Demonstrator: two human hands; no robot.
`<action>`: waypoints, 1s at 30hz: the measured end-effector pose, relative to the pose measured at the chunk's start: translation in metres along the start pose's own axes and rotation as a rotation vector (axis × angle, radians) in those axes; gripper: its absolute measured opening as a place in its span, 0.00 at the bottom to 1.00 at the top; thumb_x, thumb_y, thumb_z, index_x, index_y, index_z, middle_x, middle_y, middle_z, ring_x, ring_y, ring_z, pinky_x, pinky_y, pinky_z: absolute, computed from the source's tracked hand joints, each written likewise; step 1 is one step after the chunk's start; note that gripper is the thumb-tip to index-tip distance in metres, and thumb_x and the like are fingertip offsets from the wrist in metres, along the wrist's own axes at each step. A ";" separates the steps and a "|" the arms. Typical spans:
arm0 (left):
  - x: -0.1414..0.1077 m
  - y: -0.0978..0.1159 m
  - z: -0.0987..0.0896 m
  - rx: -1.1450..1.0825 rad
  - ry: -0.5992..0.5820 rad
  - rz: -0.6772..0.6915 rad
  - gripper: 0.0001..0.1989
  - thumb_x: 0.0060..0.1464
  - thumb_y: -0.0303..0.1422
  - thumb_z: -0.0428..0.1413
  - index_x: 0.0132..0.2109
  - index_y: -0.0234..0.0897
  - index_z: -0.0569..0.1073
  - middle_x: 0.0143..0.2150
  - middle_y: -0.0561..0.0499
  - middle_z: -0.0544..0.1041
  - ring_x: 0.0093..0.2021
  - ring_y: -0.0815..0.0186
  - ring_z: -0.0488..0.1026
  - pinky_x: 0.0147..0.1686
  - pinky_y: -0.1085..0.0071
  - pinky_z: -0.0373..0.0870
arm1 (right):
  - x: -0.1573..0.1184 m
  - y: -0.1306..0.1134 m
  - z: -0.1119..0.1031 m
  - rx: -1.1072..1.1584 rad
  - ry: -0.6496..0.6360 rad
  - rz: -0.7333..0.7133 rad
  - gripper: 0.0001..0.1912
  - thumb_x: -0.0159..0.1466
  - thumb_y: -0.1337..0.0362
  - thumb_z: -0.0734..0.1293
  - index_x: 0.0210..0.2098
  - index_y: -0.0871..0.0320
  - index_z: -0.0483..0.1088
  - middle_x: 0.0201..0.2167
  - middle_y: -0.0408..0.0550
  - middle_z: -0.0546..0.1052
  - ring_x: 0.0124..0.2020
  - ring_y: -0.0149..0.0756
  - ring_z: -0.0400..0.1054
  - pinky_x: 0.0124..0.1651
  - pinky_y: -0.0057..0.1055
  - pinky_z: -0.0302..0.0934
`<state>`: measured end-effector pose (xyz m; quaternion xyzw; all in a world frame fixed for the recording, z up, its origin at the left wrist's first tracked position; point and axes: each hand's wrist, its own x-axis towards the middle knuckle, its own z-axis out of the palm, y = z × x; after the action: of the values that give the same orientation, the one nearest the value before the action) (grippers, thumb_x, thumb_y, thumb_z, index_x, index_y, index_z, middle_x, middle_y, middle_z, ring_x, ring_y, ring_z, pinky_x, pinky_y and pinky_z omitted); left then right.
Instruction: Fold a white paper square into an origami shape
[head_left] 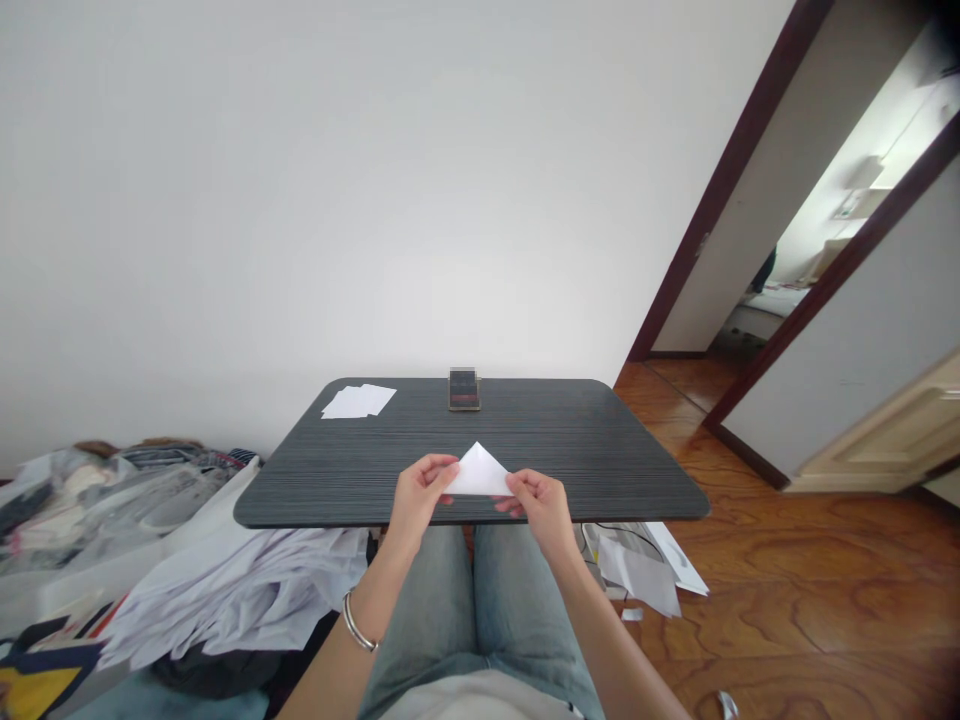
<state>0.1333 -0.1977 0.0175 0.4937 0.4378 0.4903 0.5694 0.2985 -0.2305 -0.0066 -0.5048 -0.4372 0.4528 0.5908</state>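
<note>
A white sheet of paper, folded to a triangle with its tip pointing away from me, is held over the near part of the dark table. Its left corner is pinched between the thumb and fingers of my left hand. At the right corner, my right hand grips it the same way, with some fingertips below the paper. The long straight edge of the triangle faces me.
A dark table stands against the wall. Several white papers lie at its back left, and a phone on a stand is at the back middle. Clothes and bags are heaped left of the table; papers lie below its right side.
</note>
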 end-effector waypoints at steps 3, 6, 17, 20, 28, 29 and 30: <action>-0.008 -0.006 0.012 -0.225 0.048 0.018 0.25 0.37 0.37 0.64 0.44 0.34 0.70 0.30 0.50 0.77 0.31 0.66 0.73 0.26 0.75 0.69 | -0.001 0.000 0.006 0.044 0.074 -0.031 0.20 0.52 0.47 0.66 0.24 0.60 0.68 0.18 0.49 0.77 0.18 0.36 0.71 0.20 0.26 0.61; -0.013 -0.017 0.026 -0.303 0.036 -0.029 0.23 0.34 0.34 0.66 0.41 0.32 0.72 0.36 0.47 0.78 0.32 0.66 0.74 0.28 0.75 0.69 | -0.005 0.000 0.015 0.053 0.101 -0.067 0.19 0.53 0.48 0.66 0.23 0.59 0.67 0.17 0.48 0.76 0.17 0.36 0.70 0.22 0.28 0.62; -0.007 -0.015 0.025 -0.242 0.090 0.050 0.17 0.36 0.34 0.65 0.34 0.28 0.75 0.28 0.46 0.78 0.24 0.69 0.71 0.18 0.78 0.64 | -0.014 0.011 0.025 0.047 0.045 -0.125 0.17 0.57 0.51 0.64 0.22 0.59 0.64 0.13 0.41 0.70 0.15 0.27 0.61 0.21 0.24 0.55; -0.005 -0.013 0.021 -0.224 0.098 0.061 0.17 0.36 0.35 0.65 0.35 0.28 0.75 0.28 0.46 0.78 0.24 0.68 0.71 0.17 0.78 0.63 | -0.014 0.016 0.024 -0.015 0.064 -0.140 0.18 0.56 0.51 0.64 0.21 0.59 0.64 0.14 0.39 0.67 0.15 0.26 0.56 0.20 0.23 0.50; 0.000 -0.007 0.009 -0.221 0.137 0.055 0.18 0.36 0.34 0.65 0.35 0.28 0.74 0.31 0.45 0.79 0.29 0.65 0.74 0.19 0.76 0.70 | -0.014 0.020 0.024 -0.059 0.025 -0.150 0.18 0.57 0.53 0.64 0.19 0.59 0.62 0.14 0.38 0.62 0.17 0.25 0.51 0.20 0.24 0.45; 0.000 -0.006 0.008 -0.216 0.131 0.057 0.17 0.36 0.34 0.65 0.35 0.28 0.74 0.31 0.45 0.79 0.29 0.65 0.74 0.19 0.76 0.70 | -0.015 0.020 0.024 -0.061 0.013 -0.143 0.18 0.57 0.53 0.64 0.19 0.59 0.62 0.14 0.38 0.62 0.16 0.25 0.51 0.20 0.24 0.45; 0.000 -0.006 0.007 -0.212 0.125 0.058 0.17 0.37 0.34 0.65 0.36 0.28 0.74 0.32 0.45 0.79 0.29 0.65 0.74 0.20 0.77 0.70 | -0.015 0.020 0.024 -0.062 0.001 -0.136 0.18 0.57 0.53 0.64 0.19 0.59 0.61 0.14 0.38 0.61 0.16 0.25 0.51 0.20 0.24 0.44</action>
<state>0.1407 -0.1985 0.0128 0.4116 0.4040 0.5798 0.5755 0.2703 -0.2390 -0.0245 -0.4923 -0.4842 0.3976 0.6042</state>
